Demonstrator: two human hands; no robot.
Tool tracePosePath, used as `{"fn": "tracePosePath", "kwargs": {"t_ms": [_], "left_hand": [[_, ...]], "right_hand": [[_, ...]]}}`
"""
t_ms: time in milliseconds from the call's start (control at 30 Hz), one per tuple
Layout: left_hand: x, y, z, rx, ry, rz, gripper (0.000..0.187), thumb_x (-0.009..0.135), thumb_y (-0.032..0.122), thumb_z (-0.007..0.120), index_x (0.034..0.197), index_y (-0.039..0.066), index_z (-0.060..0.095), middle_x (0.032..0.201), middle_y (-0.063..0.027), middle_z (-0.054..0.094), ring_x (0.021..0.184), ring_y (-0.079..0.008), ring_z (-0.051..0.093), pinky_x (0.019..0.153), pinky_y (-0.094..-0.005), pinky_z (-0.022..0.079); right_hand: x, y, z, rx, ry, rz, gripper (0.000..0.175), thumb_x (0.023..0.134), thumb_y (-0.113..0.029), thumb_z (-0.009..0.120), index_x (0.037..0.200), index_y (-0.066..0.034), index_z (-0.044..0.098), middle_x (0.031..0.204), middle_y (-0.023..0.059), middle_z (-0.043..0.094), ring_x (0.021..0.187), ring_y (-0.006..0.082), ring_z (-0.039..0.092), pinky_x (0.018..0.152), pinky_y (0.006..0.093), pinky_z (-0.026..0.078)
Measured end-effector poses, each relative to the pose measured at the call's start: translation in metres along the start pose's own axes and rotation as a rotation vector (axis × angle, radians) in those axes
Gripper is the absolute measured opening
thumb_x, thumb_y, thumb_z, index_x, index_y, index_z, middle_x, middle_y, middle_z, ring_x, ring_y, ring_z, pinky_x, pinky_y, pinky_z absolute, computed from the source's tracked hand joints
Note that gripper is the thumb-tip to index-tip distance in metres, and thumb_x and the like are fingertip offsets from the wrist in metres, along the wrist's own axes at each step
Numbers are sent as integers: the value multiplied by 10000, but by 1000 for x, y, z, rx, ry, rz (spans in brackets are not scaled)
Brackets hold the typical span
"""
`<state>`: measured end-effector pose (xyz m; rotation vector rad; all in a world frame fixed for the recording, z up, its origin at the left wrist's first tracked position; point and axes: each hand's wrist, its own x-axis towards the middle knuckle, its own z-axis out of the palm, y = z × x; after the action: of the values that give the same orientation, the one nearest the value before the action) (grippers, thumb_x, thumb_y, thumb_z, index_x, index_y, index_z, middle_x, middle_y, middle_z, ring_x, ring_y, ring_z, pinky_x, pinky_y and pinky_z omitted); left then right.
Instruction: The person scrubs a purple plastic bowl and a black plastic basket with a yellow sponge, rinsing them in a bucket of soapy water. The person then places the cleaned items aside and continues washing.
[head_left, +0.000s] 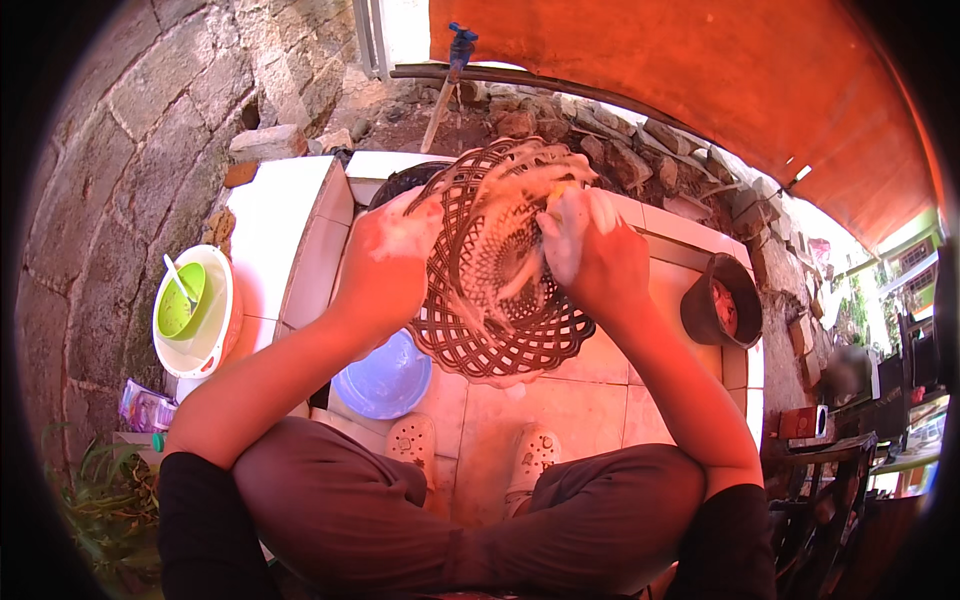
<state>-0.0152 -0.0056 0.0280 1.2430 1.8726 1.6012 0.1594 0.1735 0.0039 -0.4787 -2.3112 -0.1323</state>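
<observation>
A brown woven-pattern basket (502, 330), coated inside with soap suds, is held up in front of me over the tiled floor. My left hand (397, 247), wet with foam, grips its left rim. On the right side of the basket my right hand (589, 244) is closed around something foamy, of which a bit of yellow shows; it looks like a sponge, though the fingers cover most of it. Below the basket's left side stands a blue plastic basin (384, 379).
On the left ledge a white basin (229, 330) holds a green bowl (182, 300) with a spoon. A dark bucket (697, 300) stands at the right. Ahead, water runs from a blue tap (461, 46); loose stones line the tiled edge. An orange tarp (675, 67) hangs beyond.
</observation>
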Motion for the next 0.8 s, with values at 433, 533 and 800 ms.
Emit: {"fn": "tracePosePath", "kwargs": {"t_ms": [433,533,800], "left_hand": [[-1,-9,19,-126,-57,-43,243,1075,131,522,1202,-9,674,938,-10,670,860,-83,552,777,-260,473],[-1,-13,16,-61,8,-17,331,1090,247,525,1191,-14,702,992,-169,729,876,-254,668,814,-371,518],[-2,-9,24,-144,-18,116,296,1093,194,535,1235,-35,657,906,-46,679,829,-103,551,770,-303,497]], "right_hand": [[-21,-14,25,362,-238,-222,490,790,-153,789,1263,-188,668,1115,78,708,743,309,733,602,441,592],[-7,18,15,190,-160,-70,516,809,-255,799,1291,-179,629,1017,115,699,756,338,722,649,464,579],[-17,-52,6,290,-272,-402,434,798,-110,696,1232,-107,681,1158,93,710,880,304,739,651,427,609]]}}
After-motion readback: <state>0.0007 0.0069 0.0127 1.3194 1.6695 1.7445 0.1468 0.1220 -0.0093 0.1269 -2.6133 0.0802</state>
